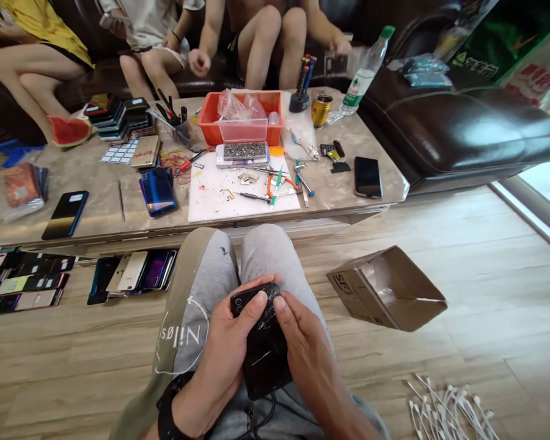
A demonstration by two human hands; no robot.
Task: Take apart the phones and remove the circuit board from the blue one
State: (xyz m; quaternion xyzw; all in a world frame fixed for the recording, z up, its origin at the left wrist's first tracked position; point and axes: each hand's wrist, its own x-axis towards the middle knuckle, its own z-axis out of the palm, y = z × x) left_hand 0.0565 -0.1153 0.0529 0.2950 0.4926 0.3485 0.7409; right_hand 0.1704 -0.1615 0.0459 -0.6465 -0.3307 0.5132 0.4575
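Above my lap, both hands grip a black smartphone (264, 360), its long side running toward me. Camera rings show at its far left corner, and the surface by my thumbs looks scratched or cracked. My left hand (224, 342) is wrapped round the left edge, thumb pressed on the face. On the opposite edge, my right hand (305, 342) holds it with the thumb near the far end. The fingers beneath are mostly hidden. Beyond my knees, a white work mat (206, 205) carries small tools and orange-handled pliers (269, 186).
On the table (105, 226) stand an orange bin (206, 125), a water bottle (361, 85), a gold can (321, 110) and a dark phone (367, 177). A cardboard box (357, 293) and white cables (449, 406) lie on the floor right; phones (132, 272) lie left. Several people sit opposite.
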